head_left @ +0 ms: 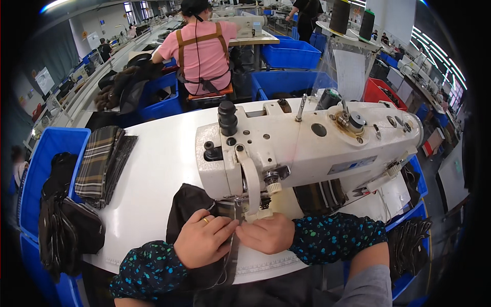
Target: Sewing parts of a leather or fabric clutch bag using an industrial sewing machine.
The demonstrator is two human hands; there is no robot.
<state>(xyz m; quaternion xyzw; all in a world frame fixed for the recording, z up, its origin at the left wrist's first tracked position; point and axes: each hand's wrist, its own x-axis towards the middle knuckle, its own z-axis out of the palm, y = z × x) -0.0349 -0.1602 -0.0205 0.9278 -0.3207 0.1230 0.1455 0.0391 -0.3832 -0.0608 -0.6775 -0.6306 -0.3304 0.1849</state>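
Observation:
A dark fabric piece (185, 200) lies on the white table under the head of a sewing machine (307, 138). A narrow strip with pale, zipper-like teeth (234, 250) runs down its right side toward the table's near edge. My left hand (202, 239) presses on the fabric, a ring on one finger, its bent fingertips gathered at the strip. Close beside it, my right hand (268, 234) has its fingers together at the strip's other side, just in front of the presser foot. The exact grip of both sets of fingertips is partly hidden.
Folded plaid pieces (97, 158) are stacked at the left, beside a blue bin (38, 189) draped with dark pieces (64, 215). More plaid fabric (319, 197) sits under the machine arm. Dark pieces (409, 245) hang over a bin at right. Ahead, a person in pink (204, 56) sits working.

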